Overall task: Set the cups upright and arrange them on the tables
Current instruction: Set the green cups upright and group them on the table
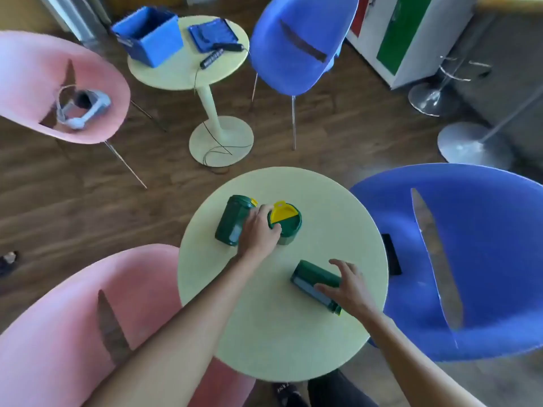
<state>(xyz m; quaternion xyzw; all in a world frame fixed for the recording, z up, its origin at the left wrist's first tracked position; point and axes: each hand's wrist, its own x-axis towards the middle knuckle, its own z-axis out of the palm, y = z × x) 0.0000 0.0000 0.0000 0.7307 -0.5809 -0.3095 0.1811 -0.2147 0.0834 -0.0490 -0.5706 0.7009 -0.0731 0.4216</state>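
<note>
Three dark green cups with yellow lids are on the near round pale-green table (264, 342). One cup (289, 223) stands upright at the table's far middle, and my left hand (260, 230) grips its left side. A second cup (233, 220) lies on its side just left of that hand. The third cup (316, 279) lies on its side at the near right, lid end toward me. My right hand (346, 289) rests on its near end with fingers spread over it, curling around the body.
A far round table (176, 74) carries a blue bin (150, 35), a blue tray (213, 33) and a black device with a cable. Pink chairs (73, 333) stand left, blue chairs (484, 259) right. A black phone (392, 254) lies on the near blue chair.
</note>
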